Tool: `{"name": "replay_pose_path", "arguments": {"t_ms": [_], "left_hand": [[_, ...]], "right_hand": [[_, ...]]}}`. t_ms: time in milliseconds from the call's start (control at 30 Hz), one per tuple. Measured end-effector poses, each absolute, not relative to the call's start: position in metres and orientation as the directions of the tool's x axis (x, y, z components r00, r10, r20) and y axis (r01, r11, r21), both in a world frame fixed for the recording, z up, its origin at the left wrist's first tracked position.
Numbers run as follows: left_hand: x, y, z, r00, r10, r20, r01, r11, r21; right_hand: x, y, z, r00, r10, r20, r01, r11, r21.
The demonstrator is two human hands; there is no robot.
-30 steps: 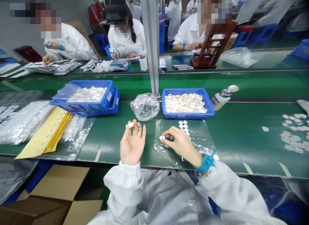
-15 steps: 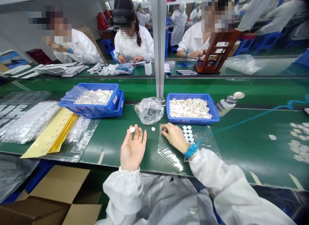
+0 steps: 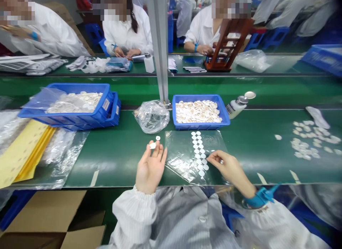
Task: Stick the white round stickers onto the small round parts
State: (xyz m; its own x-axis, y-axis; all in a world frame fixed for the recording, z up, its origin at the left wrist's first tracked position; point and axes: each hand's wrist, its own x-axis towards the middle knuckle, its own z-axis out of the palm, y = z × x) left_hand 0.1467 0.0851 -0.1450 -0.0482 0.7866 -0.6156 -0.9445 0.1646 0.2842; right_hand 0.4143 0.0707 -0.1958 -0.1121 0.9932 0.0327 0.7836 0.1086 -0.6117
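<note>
My left hand (image 3: 151,168) is palm up, its thumb and forefinger pinching a small white disc (image 3: 153,145); the other fingers are loosely curled. Just beyond those fingertips, another small disc (image 3: 157,138) lies on the green bench. My right hand (image 3: 227,167) has its fingers pinched together at the right side of two columns of round white stickers (image 3: 196,146). These lie on a clear plastic sheet (image 3: 177,149). Whether the right fingertips hold a sticker is hidden. A blue wrist strap (image 3: 260,198) circles my right wrist.
Beyond the sheet stands a blue tray (image 3: 201,126) full of discs, with a white bottle (image 3: 236,107) beside it. A crumpled plastic bag (image 3: 151,116), stacked blue trays (image 3: 107,105) and yellow sheets (image 3: 29,145) are leftward. Loose discs (image 3: 304,147) lie right. Co-workers sit opposite.
My right hand has moved right and nearer to me, off the left part of the sheet to the sticker columns, uncovering more stickers. The left hand still pinches its disc. The view has shifted.
</note>
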Motion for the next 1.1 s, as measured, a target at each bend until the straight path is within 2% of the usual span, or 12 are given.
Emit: {"name": "replay_pose_path", "arguments": {"t_ms": [100,200,333,633,800,967,1100], "left_hand": [[0.189,0.071,-0.159,0.121,0.753,-0.647,-0.897,0.362,0.254],[0.222,0.056,-0.178,0.19,0.755,-0.628,-0.838,0.458,0.296],[0.237,0.046,-0.2,0.171,0.785,-0.596,-0.806,0.459,0.373],[0.233,0.042,-0.206,0.166,0.838,-0.52,-0.809,0.417,0.415],[0.233,0.04,-0.203,0.168,0.84,-0.516,-0.813,0.414,0.409],[0.233,0.043,-0.199,0.172,0.821,-0.544,-0.829,0.419,0.371],[0.237,0.055,-0.177,0.233,0.797,-0.557,-0.864,0.432,0.257]], "right_hand": [[0.41,0.048,-0.202,-0.21,0.978,0.012,0.76,0.171,-0.627],[0.401,0.037,-0.208,-0.244,0.97,0.02,0.775,0.207,-0.597],[0.396,0.033,-0.215,-0.211,0.975,0.067,0.827,0.214,-0.519],[0.395,0.03,-0.215,-0.259,0.953,0.158,0.846,0.303,-0.439],[0.4,0.03,-0.215,-0.277,0.948,0.156,0.819,0.317,-0.478],[0.4,0.029,-0.2,-0.197,0.966,0.17,0.777,0.259,-0.573],[0.38,0.032,-0.169,-0.338,0.928,0.158,0.66,0.353,-0.663]]}}
